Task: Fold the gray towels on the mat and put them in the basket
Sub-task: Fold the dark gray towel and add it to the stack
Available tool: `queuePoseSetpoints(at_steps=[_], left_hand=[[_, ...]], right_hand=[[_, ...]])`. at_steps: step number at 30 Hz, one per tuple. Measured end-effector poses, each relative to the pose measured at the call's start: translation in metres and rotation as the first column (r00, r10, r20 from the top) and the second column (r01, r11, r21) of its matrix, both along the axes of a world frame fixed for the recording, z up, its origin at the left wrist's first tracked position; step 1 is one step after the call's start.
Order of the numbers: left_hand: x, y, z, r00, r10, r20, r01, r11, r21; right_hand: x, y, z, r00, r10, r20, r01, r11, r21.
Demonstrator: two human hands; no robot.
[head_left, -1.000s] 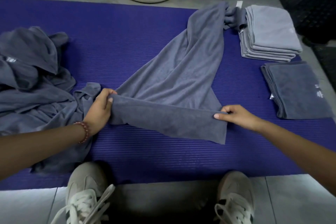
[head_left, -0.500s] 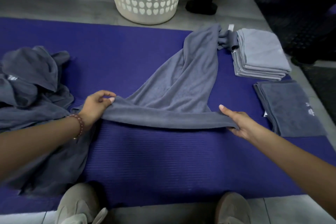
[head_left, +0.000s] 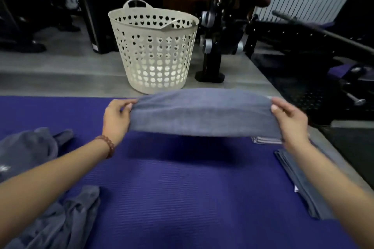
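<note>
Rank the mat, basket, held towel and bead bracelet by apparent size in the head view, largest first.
1. mat
2. basket and held towel: they look about alike, and the towel is nearer the camera, so they are left unranked.
3. bead bracelet

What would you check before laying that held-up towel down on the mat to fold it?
1. Left hand grips one towel end: ok.
2. Right hand grips the other end: ok.
3. Towel hangs clear of the mat: ok.
4. Mat bare under the towel: ok.
5. Pile at left lies aside of that spot: ok.
6. Basket upright beyond the mat: ok; room inside: cannot tell.
</note>
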State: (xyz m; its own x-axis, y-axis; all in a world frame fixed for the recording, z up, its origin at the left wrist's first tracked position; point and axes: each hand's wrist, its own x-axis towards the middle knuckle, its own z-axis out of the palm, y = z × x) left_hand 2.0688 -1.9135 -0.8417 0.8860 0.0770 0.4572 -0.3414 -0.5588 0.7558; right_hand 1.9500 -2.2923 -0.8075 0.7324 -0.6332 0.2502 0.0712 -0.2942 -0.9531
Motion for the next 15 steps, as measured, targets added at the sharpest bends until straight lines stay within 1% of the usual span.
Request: queuePoseSetpoints(at_steps=[2,4,6,8,10,11,13,15], left_hand=[[-0.019,0.012,-0.038,0.993,-0.042,-0.11,0.051,0.996,0.078],[-0.048,0.022,-0.076,0.965,-0.075,-0.251,0.113,0.984,0.141],[-0.075,0.029,-0.108,0.922,-0.113,-0.371,0.199,0.959,0.203],[-0.096,0.033,-0.129,0.882,-0.136,-0.451,0.276,0.925,0.26],[-0.111,0.037,-0.14,0.857,-0.137,-0.497,0.313,0.904,0.291],[-0.117,0.038,-0.142,0.851,-0.132,-0.507,0.32,0.897,0.303],[-0.128,0.044,-0.142,0.856,-0.147,-0.496,0.337,0.886,0.319],[-0.139,0.051,-0.14,0.866,-0.196,-0.46,0.377,0.86,0.344]], right_hand=[[-0.025,0.002,-0.048,0.983,0.008,-0.183,-0.024,0.996,-0.085],[-0.055,0.004,-0.096,0.939,0.011,-0.343,-0.05,0.993,-0.104],[-0.083,0.004,-0.137,0.869,0.007,-0.495,-0.093,0.984,-0.149],[-0.106,0.007,-0.164,0.787,0.0,-0.616,-0.136,0.975,-0.173],[-0.12,0.012,-0.176,0.737,-0.012,-0.676,-0.158,0.969,-0.189],[-0.125,0.014,-0.178,0.723,-0.021,-0.69,-0.186,0.957,-0.224],[-0.135,0.017,-0.179,0.718,-0.043,-0.695,-0.262,0.908,-0.326],[-0.147,0.017,-0.178,0.733,-0.052,-0.678,-0.309,0.863,-0.4]])
